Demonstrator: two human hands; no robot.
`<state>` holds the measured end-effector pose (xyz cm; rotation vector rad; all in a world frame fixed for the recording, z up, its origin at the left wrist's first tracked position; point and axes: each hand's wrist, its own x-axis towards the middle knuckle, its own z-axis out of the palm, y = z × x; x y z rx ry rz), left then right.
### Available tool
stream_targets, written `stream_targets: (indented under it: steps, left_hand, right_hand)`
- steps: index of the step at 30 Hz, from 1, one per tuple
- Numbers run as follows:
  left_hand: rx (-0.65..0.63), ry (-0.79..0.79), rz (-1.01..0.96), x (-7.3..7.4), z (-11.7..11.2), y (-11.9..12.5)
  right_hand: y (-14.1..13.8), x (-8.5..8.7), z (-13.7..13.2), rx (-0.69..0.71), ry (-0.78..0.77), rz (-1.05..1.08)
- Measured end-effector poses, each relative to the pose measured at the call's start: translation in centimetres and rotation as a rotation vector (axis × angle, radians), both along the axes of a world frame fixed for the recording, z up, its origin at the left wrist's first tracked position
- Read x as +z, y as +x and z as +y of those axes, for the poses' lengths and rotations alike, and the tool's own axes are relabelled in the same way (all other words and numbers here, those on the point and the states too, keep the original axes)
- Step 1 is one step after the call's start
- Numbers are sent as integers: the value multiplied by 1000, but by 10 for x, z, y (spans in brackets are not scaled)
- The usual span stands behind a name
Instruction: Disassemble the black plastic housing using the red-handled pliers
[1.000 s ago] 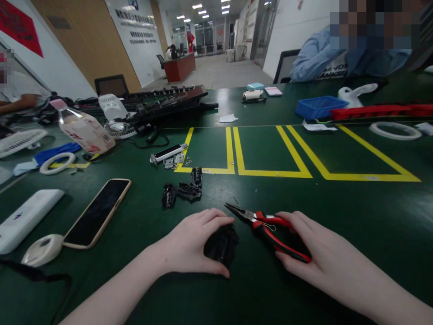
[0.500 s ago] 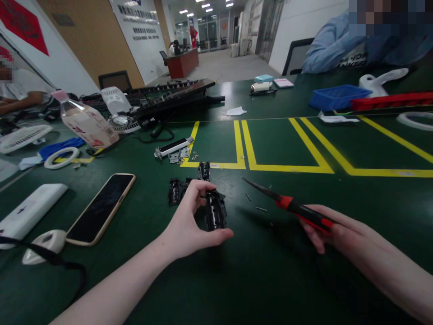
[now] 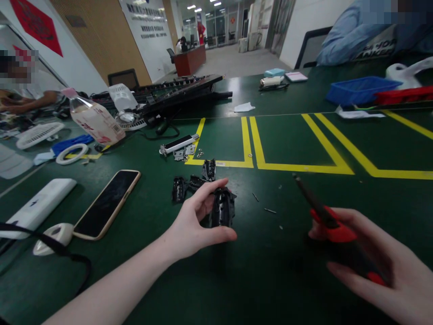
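Note:
My left hand (image 3: 196,221) is closed on a black plastic part (image 3: 222,208), held upright just above the green table (image 3: 237,280). My right hand (image 3: 375,266) grips red-handled needle-nose pliers (image 3: 324,214), their dark tip pointing up and to the left. More black plastic pieces (image 3: 191,183) lie just beyond my left hand. Two small metal pins (image 3: 264,204) lie on the table between my hands.
A phone (image 3: 108,203), a white device (image 3: 37,207) and a black cable (image 3: 50,257) lie at the left. Farther back are a small metal hinge with screws (image 3: 179,146), a keyboard (image 3: 179,90), a bottle (image 3: 94,122), tape rolls, a blue bin (image 3: 358,90). Other people sit at the far left and far right.
My left hand lifted the black part off the table and turned it upright. My right hand picked up the pliers and drew them back to the right.

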<state>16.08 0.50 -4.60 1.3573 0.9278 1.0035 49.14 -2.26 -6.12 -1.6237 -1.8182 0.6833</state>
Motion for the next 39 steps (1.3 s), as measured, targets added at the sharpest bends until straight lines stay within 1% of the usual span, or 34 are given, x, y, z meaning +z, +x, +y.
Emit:
stream_targets:
  steps: [2, 3, 5, 7, 9, 11, 13, 16, 20, 26, 31, 34, 36, 39]
  left_hand:
    - [-11, 77, 2, -1, -2, -2]
    - [-10, 121, 19, -1, -2, -3]
    - [-7, 217, 74, -1, -3, -3]
    - [-11, 326, 131, -1, -4, -3]
    - [-24, 428, 167, -2, -5, -2]
    - [-34, 497, 185, -3, -6, 0]
    - [-41, 512, 181, -5, -7, 1]
    - [-72, 494, 200, -6, -8, 2]
    - [-84, 537, 285, -6, -9, 3]
    - [-74, 593, 286, -7, -9, 4]
    - [-80, 604, 285, -6, -9, 4]
    - [-95, 577, 297, -5, -10, 4]
    - [-106, 564, 299, -5, -9, 4]
    - [-110, 577, 294, -4, -9, 4]
  right_hand:
    - [-3, 2, -1, -48, -10, 28]
    - [-4, 3, -2, -47, -35, 51]
    - [-4, 3, -3, -14, -38, 26]
    - [-4, 1, -4, 5, -26, 1]
    - [-4, -1, -5, -7, -6, -24]
    - [-5, -4, -6, 2, 21, -61]
    - [-5, -6, -6, 38, 48, -90]
    - [-5, -7, -6, 48, 60, -113]
    - [-8, -5, -9, 35, 64, -145]
    - [-17, 0, -13, -17, 36, -115]
    - [-10, -3, -10, 62, 66, -143]
    - [-4, -8, -7, 97, 111, -179]
    - [-2, -10, -7, 143, 143, -195]
    - [-4, -8, -8, 155, 123, -198]
